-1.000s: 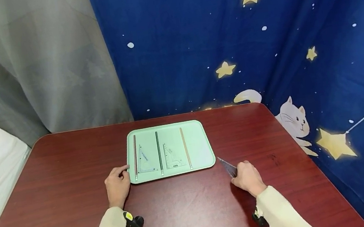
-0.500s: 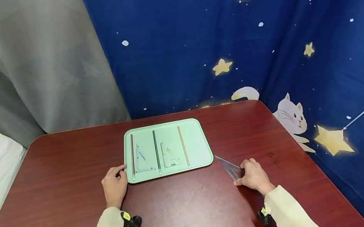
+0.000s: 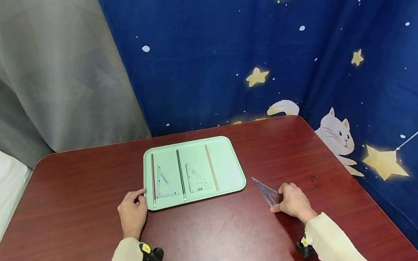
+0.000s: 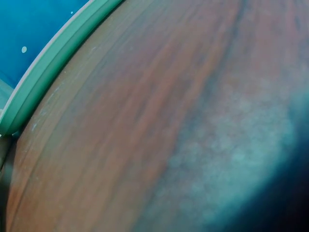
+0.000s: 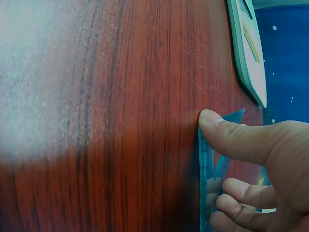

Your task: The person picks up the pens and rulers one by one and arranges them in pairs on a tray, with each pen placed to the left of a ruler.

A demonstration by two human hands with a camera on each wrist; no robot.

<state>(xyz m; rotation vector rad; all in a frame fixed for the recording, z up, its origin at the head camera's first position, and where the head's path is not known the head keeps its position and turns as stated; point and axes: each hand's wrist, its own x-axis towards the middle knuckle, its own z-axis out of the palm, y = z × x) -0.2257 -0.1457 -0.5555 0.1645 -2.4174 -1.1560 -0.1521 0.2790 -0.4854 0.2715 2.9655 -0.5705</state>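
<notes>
A pale green tray (image 3: 233, 162) lies on the table. My left hand (image 3: 132, 212) is at its left front side, with a fingertip on the rim and the fingers bent around it; the thumb is mostly hidden. To the right of the tray, my right hand (image 3: 294, 201) pinches a clear triangular set square (image 3: 267, 193), whose pointed tip is toward the tray. In the right wrist view the thumb presses one face of the set square (image 5: 206, 169) and the fingers lie behind it. On the tray lie two more set squares (image 3: 166, 185) (image 3: 197, 180).
Among the set squares on the tray lie a red pencil (image 3: 153, 178), a dark green pencil (image 3: 181, 174) and a tan pencil (image 3: 212, 168), roughly parallel. The brown table (image 3: 216, 241) extends on all sides of the tray. Blue and grey curtains (image 3: 198, 51) hang behind the far edge.
My right hand has shifted slightly right, and more of the set square shows as the fingers sit nearer its edge. The left hand and tray stay together; the head view shifts a little.
</notes>
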